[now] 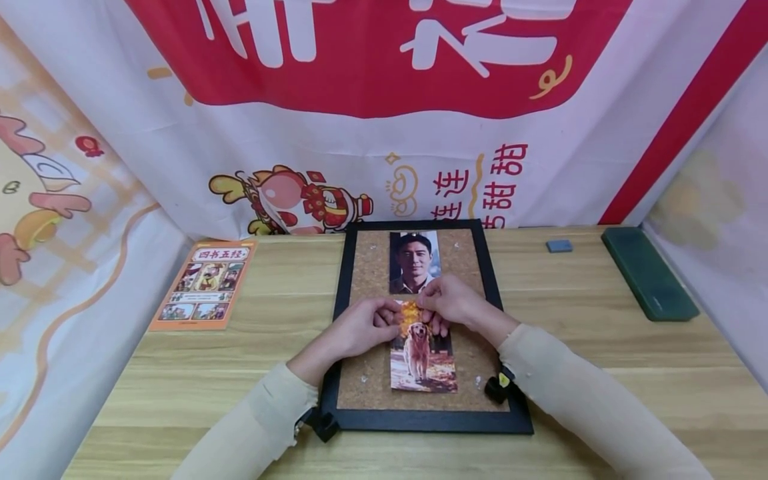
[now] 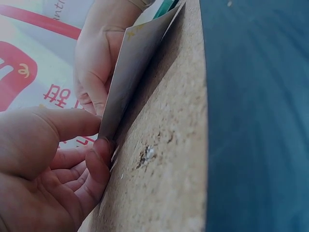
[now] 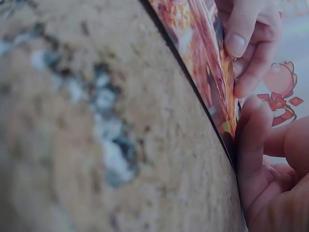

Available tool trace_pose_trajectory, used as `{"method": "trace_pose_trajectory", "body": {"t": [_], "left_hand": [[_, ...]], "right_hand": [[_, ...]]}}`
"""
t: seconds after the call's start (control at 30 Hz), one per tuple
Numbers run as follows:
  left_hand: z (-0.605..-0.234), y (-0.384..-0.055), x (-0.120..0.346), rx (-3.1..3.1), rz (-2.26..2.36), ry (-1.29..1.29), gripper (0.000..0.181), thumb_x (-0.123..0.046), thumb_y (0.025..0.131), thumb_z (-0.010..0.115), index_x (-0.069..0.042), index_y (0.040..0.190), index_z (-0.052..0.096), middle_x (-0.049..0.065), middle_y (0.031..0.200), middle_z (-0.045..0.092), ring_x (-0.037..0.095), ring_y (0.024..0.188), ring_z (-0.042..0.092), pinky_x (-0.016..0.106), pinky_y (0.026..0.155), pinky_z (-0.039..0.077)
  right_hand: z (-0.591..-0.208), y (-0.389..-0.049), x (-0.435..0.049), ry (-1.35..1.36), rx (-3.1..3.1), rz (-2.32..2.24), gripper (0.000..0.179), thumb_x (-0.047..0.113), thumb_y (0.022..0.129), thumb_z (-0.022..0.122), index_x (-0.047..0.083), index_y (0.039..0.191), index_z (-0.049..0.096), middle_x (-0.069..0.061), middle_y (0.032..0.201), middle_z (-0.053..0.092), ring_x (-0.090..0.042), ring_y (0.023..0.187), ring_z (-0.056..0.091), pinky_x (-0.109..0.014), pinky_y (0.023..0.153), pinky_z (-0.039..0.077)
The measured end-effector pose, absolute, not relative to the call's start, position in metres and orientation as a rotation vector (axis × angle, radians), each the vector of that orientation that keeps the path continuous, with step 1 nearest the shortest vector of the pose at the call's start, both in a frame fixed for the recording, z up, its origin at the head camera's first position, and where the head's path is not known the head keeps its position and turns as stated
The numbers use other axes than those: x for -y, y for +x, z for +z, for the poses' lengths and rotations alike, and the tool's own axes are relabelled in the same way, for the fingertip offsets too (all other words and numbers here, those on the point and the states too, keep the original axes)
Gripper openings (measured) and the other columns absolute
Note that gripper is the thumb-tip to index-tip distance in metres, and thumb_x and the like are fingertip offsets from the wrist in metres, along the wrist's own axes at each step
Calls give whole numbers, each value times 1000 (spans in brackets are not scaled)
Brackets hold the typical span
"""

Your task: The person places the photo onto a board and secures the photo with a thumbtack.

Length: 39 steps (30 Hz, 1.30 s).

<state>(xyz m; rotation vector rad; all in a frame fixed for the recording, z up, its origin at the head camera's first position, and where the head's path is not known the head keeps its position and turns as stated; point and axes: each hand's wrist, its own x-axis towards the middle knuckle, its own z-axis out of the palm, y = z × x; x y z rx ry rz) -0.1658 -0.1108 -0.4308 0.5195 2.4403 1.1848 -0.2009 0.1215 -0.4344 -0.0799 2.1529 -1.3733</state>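
A photo of a golden retriever (image 1: pixel 418 363) lies over the lower middle of a black-framed corkboard (image 1: pixel 367 283). My left hand (image 1: pixel 363 327) pinches its upper left edge between thumb and fingers. At its upper right corner, my right hand (image 1: pixel 456 303) pinches the photo with curled fingers. Seen from the left wrist, the photo (image 2: pixel 128 72) stands partly lifted off the cork, its pale back showing. Just above it on the board is a portrait photo of a person (image 1: pixel 414 260), close to the dog photo's top edge. Whether a pin sits under my right fingertips is hidden.
Small clear pins or bits (image 1: pixel 364 379) dot the cork on both sides. An orange illustrated booklet (image 1: pixel 201 285) lies at the left. To the right are a small blue block (image 1: pixel 559 246) and a dark green case (image 1: pixel 651 275). A printed cloth (image 1: pixel 372 133) hangs behind the table.
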Motion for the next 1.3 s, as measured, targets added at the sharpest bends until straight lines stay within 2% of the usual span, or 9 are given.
{"method": "trace_pose_trajectory", "body": {"t": [0.73,0.97,1.3], "left_hand": [[-431,-167,110,-2446,1142,496,36,-14,97,79,-3,130,71,2,94,70,10,75,63,25,68,52],[-431,-165,109,-2476,1101,512,33,-15,97,80,-4,128,72,0,88,69,9,70,61,24,66,49],[-430,-165,111,-2486,1069,512,30,-16,98,80,-5,125,73,-1,86,68,9,69,60,25,64,47]], "right_hand": [[-434,-206,-115,-23,-2185,-1307,13,9,111,57,-3,114,63,-10,72,73,-14,47,64,-32,47,56],[-430,-204,-113,-72,-2295,-1207,11,10,109,62,0,104,65,-9,66,69,-15,44,62,-33,45,56],[-433,-206,-116,-91,-2381,-1087,15,18,107,69,5,100,66,-5,58,64,-15,40,58,-32,40,52]]}}
